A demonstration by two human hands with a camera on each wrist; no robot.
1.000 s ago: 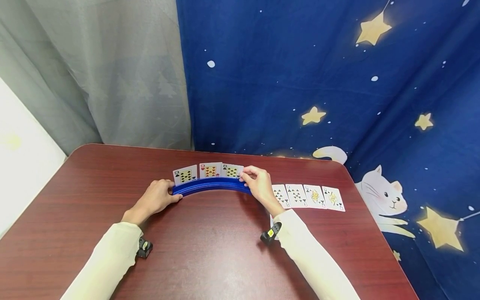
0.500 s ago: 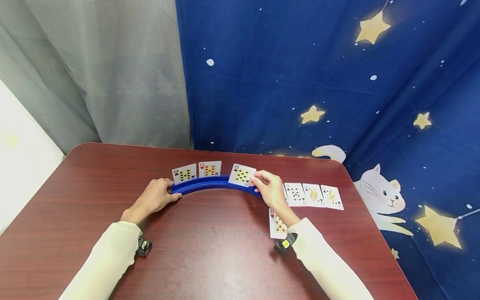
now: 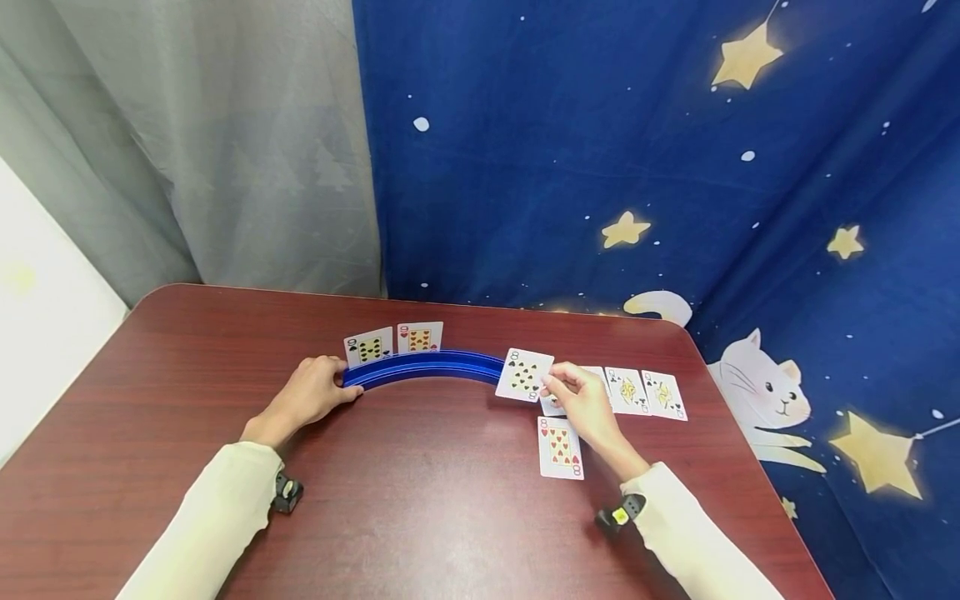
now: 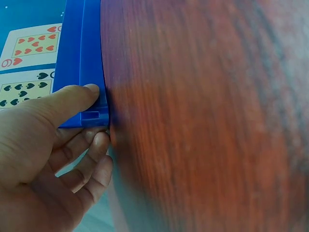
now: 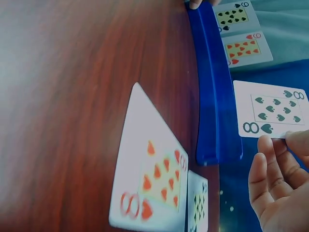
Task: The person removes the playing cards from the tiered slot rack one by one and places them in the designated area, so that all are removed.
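Note:
A curved blue card holder point(image 3: 427, 364) lies on the table. My left hand point(image 3: 311, 392) grips its left end, thumb on the near face and fingers around the end. Two cards stand in its left half: a nine of spades point(image 5: 234, 17) and a nine of hearts point(image 5: 243, 49). Between thumb and fingers my right hand point(image 3: 588, 406) pinches an eight of spades point(image 3: 525, 375) by its edge. In the head view that card overlaps the holder's right end, held out of the slot. An eight of hearts point(image 3: 560, 448) lies face up below the right hand.
To the right, several cards lie face up in a row, including a picture card point(image 3: 627, 392) and another picture card point(image 3: 664, 395); the right hand partly covers the row. The brown table point(image 3: 420, 517) reaches back to a blue curtain point(image 3: 510, 167).
My right hand has drawn the eight of spades up out of the holder and carried it right and towards me. The eight of hearts is uncovered. The left hand stays put.

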